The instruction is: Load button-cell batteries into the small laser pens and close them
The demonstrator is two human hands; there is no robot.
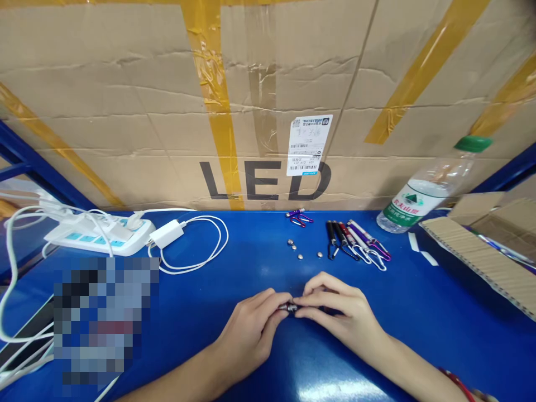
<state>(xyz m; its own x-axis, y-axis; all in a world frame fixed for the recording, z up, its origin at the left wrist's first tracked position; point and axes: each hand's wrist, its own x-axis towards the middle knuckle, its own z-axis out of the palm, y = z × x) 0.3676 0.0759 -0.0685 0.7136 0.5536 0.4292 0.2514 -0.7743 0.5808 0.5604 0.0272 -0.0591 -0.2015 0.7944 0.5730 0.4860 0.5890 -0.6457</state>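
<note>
My left hand point(254, 324) pinches a small keychain flashlight point(287, 306), dark with a silvery part, between thumb and fingers. From the other side, the thumb and fingertips of my right hand point(335, 306) close on its right end. Much of the flashlight is hidden by the fingers. Beyond the hands, several small silver button cells point(293, 247) lie scattered on the blue table point(259, 251). To their right is a row of keychain flashlights point(354, 240) in black, red, silver and purple, with carabiner clips. A purple flashlight point(295, 213) with clips lies against the carton.
A large taped carton point(159, 111) marked LED stands along the back. At left are a white power strip point(125, 240), a charger point(167, 234) and loose cables. A plastic water bottle point(412, 204) leans at the right beside an open cardboard box point(477, 262).
</note>
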